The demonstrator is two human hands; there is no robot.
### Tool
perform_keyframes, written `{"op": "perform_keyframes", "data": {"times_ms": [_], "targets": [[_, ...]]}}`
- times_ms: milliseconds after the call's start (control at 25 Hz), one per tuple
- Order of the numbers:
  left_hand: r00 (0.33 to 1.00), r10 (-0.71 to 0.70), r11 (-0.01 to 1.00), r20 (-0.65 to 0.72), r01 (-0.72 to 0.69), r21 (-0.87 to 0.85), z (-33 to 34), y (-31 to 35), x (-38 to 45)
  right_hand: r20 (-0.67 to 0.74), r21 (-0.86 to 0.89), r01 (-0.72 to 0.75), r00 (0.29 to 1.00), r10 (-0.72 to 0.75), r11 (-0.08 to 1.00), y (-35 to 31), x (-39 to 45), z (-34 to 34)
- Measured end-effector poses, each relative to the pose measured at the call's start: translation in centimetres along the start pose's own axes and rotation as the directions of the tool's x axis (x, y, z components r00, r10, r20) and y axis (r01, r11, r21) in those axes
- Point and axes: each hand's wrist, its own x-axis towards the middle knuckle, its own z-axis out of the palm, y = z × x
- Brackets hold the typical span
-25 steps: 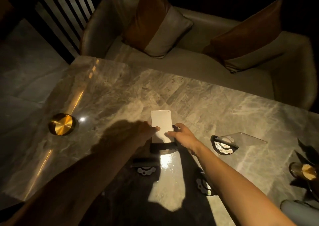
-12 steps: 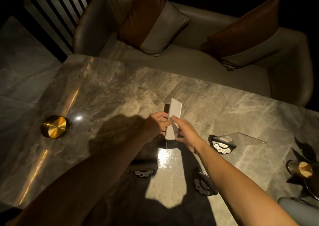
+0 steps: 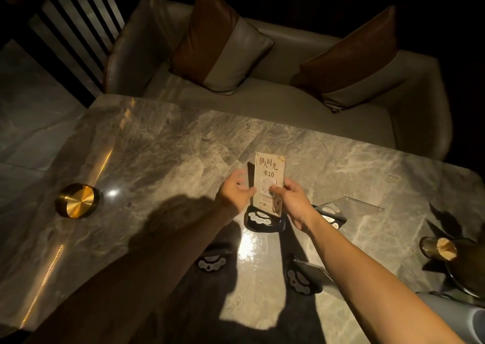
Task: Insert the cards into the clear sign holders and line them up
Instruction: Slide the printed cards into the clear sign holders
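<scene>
A clear sign holder with a dark base (image 3: pixel 263 220) stands upright in the middle of the marble table (image 3: pixel 157 159). A cream card (image 3: pixel 269 171) with printed characters and a QR code sits in it, its face toward me. My right hand (image 3: pixel 291 202) pinches the card's lower right edge. My left hand (image 3: pixel 235 194) touches the left edge with its fingers spread. Another holder (image 3: pixel 338 211) lies flat to the right. Two more dark bases, one (image 3: pixel 214 261) near left and one (image 3: pixel 301 278) near right, lie close to me.
A round brass ashtray (image 3: pixel 76 200) sits at the table's left. A dark bottle with a foil top (image 3: pixel 443 249) stands at the right edge. Beyond the table is a beige sofa (image 3: pixel 288 99) with two brown cushions.
The card was turned around: one second ago its blank white back faced me, then it was edge-on, and now its printed face is toward me, standing in the holder.
</scene>
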Motion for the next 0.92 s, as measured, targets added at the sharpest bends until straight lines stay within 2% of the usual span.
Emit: {"op": "perform_keyframes", "data": {"times_ms": [40, 120, 240, 360, 600, 920], "targets": [[0.999, -0.007, 1.0, -0.035, 0.008, 0.016, -0.4, -0.5, 0.4, 0.015, 0.008, -0.005, 1.0, 0.005, 1.0, 0.2, -0.1, -0.3], [1.0, 0.001, 1.0, -0.013, -0.001, 0.009, -1.2, -0.5, 0.6, 0.072, 0.021, -0.002, 0.997, 0.0, 1.0, 0.3, -0.4, -0.8], [0.995, 0.003, 0.997, 0.102, 0.004, -0.071, -1.8, 1.1, 0.1, 0.132, 0.017, 0.021, 0.991, -0.023, 1.0, 0.3, -0.8, -0.9], [0.994, -0.003, 0.992, 0.112, 0.017, -0.123, -2.0, 1.1, -0.5, 0.068, -0.055, 0.053, 0.996, -0.049, 0.997, 0.2, -0.9, -0.7], [0.993, 0.075, 0.997, 0.093, -0.072, -0.038, -1.4, 0.4, -1.5, -0.052, -0.205, 0.095, 0.993, -0.108, 0.974, 1.0, -0.4, -1.1], [0.993, 0.095, 0.993, 0.074, -0.099, 0.064, -1.4, -0.1, -2.7, -0.078, -0.296, 0.022, 0.996, -0.047, 0.955, 1.6, -1.0, -1.8]]}}
